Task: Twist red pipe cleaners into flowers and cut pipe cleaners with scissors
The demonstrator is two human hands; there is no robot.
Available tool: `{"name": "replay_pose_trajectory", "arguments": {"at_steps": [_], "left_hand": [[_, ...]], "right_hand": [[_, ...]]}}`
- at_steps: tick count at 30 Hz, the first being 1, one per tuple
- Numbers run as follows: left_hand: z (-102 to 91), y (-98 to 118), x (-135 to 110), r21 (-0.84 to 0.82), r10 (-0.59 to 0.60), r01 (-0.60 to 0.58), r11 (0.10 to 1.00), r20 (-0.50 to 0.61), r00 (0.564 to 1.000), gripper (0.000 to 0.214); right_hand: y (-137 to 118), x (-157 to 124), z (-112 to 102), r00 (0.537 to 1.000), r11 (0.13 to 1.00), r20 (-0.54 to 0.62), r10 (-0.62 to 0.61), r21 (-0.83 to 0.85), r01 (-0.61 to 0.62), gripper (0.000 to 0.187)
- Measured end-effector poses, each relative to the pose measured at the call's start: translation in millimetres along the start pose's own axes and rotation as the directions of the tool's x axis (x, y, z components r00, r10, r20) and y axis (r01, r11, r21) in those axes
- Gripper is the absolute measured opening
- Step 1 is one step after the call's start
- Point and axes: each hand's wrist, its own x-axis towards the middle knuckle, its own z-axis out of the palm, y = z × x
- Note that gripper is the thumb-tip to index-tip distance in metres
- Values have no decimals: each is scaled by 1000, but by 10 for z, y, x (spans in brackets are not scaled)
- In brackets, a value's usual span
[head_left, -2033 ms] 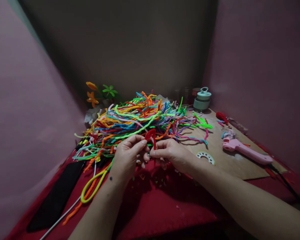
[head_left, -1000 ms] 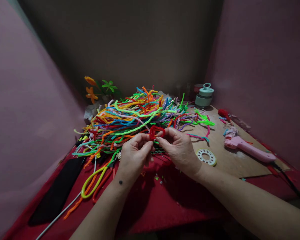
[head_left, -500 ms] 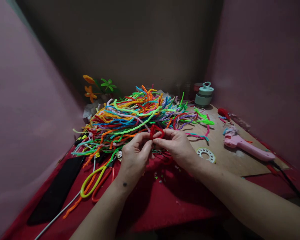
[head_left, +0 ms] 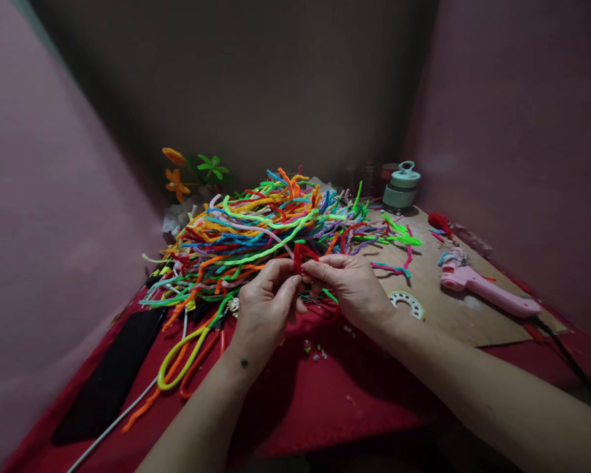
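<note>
A bent red pipe cleaner is held up between my two hands, over the near side of the pile. My left hand pinches its lower left part between thumb and fingers. The thumb and index finger of my right hand close on its right part, the fingertips almost meeting those of the left. Fingers hide some of the folded piece. Behind them spreads a big heap of many-coloured pipe cleaners.
Yellow-handled pliers and a black phone lie at left. At right, a pink glue gun and a white ring-shaped spool rest by a brown board. A teal-lidded jar and orange pipe-cleaner flowers stand behind.
The red pipe cleaner's open loop now looks narrower and turned, its right side drawn in under my right fingers. My right hand has shifted slightly; the left stays almost in place.
</note>
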Motion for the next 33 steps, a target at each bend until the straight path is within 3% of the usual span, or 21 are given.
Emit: {"name": "replay_pose_trajectory", "arguments": {"at_steps": [8, 15, 19, 25, 33], "left_hand": [[2, 36, -1, -143, -50, 61, 988, 82, 995, 18], [-24, 19, 34, -184, -27, 45, 982, 95, 995, 18], [-7, 1, 34, -143, -19, 32, 989, 93, 995, 14], [-7, -10, 40, -10, -36, 37, 999, 116, 993, 12], [-83, -71, 78, 141, -147, 123, 982, 176, 973, 11]], "right_hand": [[41, 0, 23, 989, 954, 66, 133, 262, -146, 24], [20, 29, 1, 988, 968, 71, 135, 206, -147, 25], [37, 43, -16, 989, 960, 95, 112, 245, -133, 27], [66, 61, -40, 969, 917, 193, 152, 340, -211, 21], [111, 79, -31, 970, 927, 136, 202, 292, -234, 16]]}}
